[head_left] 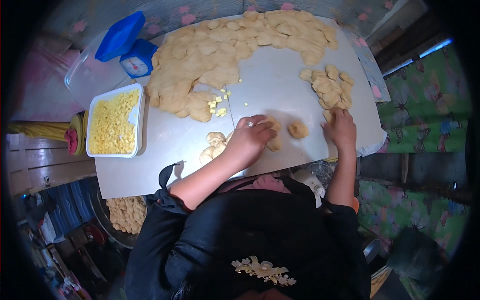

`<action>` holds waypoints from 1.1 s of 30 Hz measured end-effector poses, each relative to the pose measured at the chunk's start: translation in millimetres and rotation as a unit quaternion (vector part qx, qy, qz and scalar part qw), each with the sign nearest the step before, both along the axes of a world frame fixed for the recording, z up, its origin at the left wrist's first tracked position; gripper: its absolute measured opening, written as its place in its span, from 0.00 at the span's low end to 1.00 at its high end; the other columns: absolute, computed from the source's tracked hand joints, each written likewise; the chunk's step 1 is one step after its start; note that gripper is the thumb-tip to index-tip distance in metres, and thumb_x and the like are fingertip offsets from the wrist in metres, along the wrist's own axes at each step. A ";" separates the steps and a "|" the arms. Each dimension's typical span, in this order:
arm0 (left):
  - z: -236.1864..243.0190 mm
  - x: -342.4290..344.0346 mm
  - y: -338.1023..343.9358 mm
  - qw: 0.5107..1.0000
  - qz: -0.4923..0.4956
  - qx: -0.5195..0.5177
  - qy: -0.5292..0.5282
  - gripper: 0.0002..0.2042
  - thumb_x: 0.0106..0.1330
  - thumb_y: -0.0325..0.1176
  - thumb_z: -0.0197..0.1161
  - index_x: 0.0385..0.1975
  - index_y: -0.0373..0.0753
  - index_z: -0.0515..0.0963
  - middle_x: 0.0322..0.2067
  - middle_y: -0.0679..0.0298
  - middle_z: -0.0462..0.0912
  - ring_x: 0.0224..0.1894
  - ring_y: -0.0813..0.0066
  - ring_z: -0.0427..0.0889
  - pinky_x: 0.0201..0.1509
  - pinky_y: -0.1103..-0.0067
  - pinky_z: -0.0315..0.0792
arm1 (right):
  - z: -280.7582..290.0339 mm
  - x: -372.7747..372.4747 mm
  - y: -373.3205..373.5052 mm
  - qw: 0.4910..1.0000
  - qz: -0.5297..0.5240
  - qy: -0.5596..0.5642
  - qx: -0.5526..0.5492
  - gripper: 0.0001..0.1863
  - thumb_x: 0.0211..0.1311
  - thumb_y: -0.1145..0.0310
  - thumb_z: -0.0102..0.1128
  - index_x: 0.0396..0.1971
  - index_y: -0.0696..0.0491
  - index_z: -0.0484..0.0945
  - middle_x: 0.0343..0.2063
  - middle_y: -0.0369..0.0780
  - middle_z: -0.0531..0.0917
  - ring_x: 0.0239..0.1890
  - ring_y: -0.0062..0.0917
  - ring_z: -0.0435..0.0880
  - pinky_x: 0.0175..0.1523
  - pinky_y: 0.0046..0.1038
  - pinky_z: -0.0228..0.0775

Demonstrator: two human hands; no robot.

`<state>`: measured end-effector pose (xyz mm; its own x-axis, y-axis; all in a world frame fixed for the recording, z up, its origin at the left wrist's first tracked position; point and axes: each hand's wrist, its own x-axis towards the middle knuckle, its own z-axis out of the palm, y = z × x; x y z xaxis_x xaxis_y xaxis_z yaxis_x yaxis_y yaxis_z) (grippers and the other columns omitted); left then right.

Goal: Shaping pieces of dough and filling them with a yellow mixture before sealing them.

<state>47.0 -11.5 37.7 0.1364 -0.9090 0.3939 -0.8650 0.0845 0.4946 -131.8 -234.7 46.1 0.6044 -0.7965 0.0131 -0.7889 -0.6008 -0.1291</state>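
Note:
My left hand [251,136], with a ring on one finger, curls over a small piece of dough [273,144] near the table's front edge. Its palm side is hidden. A rounded dough ball [298,130] sits just to the right, touched by neither hand. My right hand [342,131] has its thumb and fingers closed around a dough piece [328,116] at the near end of a small dough heap [329,90]. Left of my left hand lie several shaped dough pieces [215,145], partly behind my wrist. Pale yellow cubes [218,105] are scattered beyond them.
A broad layer of flattened dough pieces [195,60] covers the table's far and left parts. At the left edge stands a white tub [141,117] of yellow cubes. Behind it is a blue kitchen scale [136,59]. A pan of brown pieces [126,214] stands below the table, left.

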 end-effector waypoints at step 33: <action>1.1 44.6 69.2 0.522 0.099 -0.236 0.813 0.17 0.63 0.22 0.55 0.52 0.34 0.65 0.45 0.54 0.74 0.47 0.66 0.77 0.53 0.73 0.74 | -2.3 154.4 146.8 0.763 0.363 -0.438 0.306 0.09 0.51 0.72 0.65 0.34 0.55 0.79 0.35 0.40 0.77 0.36 0.23 0.76 0.41 0.23 0.68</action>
